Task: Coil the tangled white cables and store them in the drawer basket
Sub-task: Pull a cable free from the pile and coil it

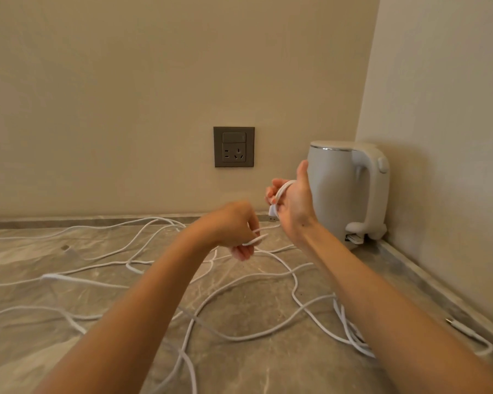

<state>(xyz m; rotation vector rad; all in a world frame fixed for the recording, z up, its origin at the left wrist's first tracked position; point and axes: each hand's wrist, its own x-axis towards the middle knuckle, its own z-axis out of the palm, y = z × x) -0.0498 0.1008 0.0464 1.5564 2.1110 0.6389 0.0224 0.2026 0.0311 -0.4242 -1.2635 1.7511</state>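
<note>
right hand held a cable loop round its fingers (connector hanging below) | left hand close beside, pinched a strand | white cables sprawled tangled over the countertop near kettle

Matt white cables; polished marble-look counter; smooth matt plastic kettle.

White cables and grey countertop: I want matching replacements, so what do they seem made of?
The white cables look like a braided fabric sheath, matte; a faint woven texture shows, though blur leaves it open. The grey veined countertop looks like stone or stone-look slab, lightly polished: marbled veins, soft sheen.
</note>
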